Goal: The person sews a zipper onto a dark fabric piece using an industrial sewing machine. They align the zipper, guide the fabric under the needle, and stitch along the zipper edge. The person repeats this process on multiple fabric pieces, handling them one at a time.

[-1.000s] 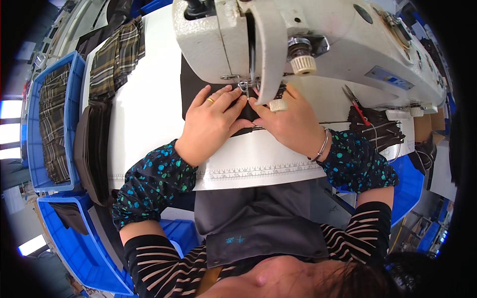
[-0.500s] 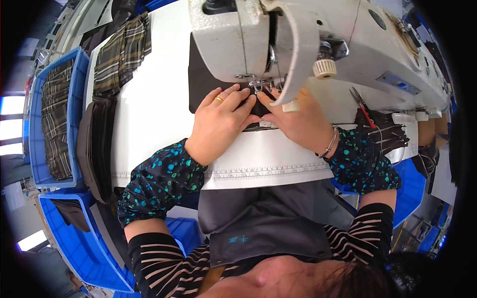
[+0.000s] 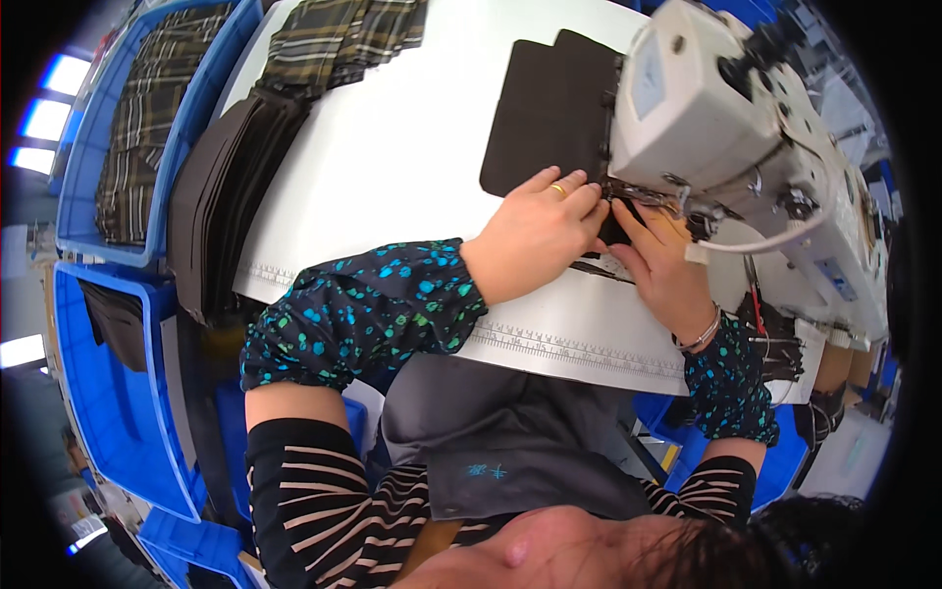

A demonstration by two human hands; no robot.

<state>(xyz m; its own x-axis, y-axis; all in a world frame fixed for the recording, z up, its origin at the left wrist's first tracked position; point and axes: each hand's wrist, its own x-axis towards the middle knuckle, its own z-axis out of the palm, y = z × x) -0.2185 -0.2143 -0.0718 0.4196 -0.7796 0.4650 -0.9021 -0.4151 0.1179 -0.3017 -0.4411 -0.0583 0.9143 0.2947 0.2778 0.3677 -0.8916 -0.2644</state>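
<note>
Pressing dark brown panel (image 3: 549, 123) onto white table (image 3: 392, 162) at sewing machine (image 3: 721, 118).
With left hand (image 3: 535, 236) flat, fingers close together at panel's near end; right hand (image 3: 669, 265) just beside, thumb and forefinger apart. Lies mostly left of machine; plaid fabric (image 3: 314, 44) farther left.

Looking down on a white tabletop (image 3: 412, 167), curved at the front by the lens, printed along that edge with a ruler scale (image 3: 579, 350). Upper left, beyond a blue bin (image 3: 206, 88), bright window panes (image 3: 44, 120) in a row, washed out by glare. Lower on the same side, another bright panel (image 3: 22, 351), window or lamp unclear. Far right, background clutter (image 3: 854, 456), pale and blue, too blurred to name.
</note>
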